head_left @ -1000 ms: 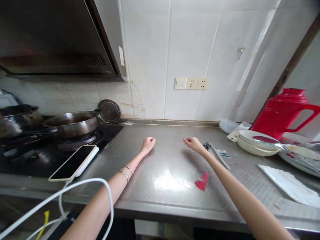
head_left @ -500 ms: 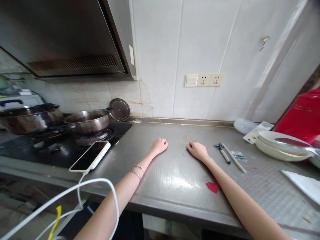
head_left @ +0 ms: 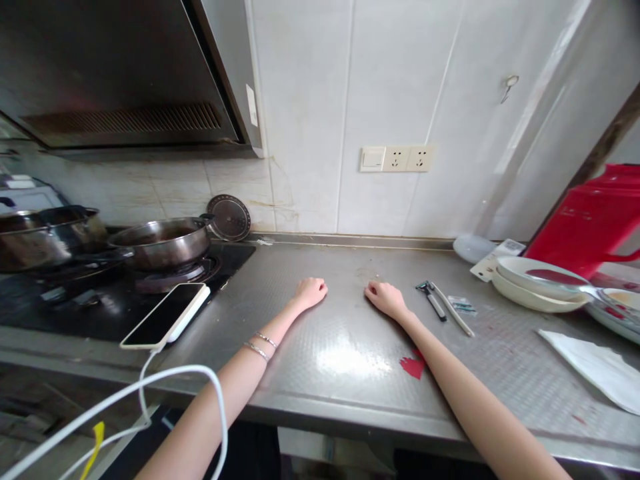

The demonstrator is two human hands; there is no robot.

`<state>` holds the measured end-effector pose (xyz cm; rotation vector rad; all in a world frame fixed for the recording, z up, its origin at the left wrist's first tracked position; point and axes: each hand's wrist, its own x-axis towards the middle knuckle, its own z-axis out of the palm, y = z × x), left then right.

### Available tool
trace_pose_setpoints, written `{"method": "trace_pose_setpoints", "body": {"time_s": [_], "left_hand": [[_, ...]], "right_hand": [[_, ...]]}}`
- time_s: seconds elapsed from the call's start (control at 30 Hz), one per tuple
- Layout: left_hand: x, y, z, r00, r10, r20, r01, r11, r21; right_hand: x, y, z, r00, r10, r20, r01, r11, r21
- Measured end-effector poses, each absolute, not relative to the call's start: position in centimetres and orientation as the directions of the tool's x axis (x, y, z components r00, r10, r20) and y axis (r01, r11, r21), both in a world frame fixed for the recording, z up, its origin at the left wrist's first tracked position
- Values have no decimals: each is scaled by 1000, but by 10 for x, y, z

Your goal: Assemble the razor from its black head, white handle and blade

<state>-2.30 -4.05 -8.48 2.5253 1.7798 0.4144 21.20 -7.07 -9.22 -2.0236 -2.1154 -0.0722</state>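
My left hand (head_left: 311, 293) rests on the steel counter (head_left: 345, 320), its fingers curled in a loose fist. Across a gap to the right lies my right hand (head_left: 385, 298), also curled closed on the metal. Neither hand shows anything in it. Right of my right hand are a razor (head_left: 433, 301) with a dark head and a pale curved stick (head_left: 453, 309), with a small clear packet (head_left: 462, 306) beside them. A red paper piece (head_left: 412, 365) lies next to my right forearm.
A phone (head_left: 163, 316) with a white cable lies at the stove's edge. Pots (head_left: 163, 243) stand on the stove (head_left: 30, 303). Stacked bowls (head_left: 537, 297), a red flask (head_left: 585, 223) and white paper (head_left: 595, 367) are at the right. A range hood (head_left: 125, 73) overhangs the left.
The view has turned slightly to the right, so everything sits further left in the picture. Both hands keep their place and closed shape on the counter.
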Motion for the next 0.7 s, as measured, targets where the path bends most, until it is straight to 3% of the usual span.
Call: {"method": "trace_pose_setpoints", "body": {"time_s": [0.4, 0.7], "left_hand": [[-24, -45, -82, 299, 932, 204, 917, -340, 207], [-25, -43, -84, 299, 927, 226, 916, -345, 204]], "right_hand": [[213, -72, -91, -25, 981, 192, 988, 54, -144], [214, -71, -86, 4, 977, 214, 961, 56, -272]]}}
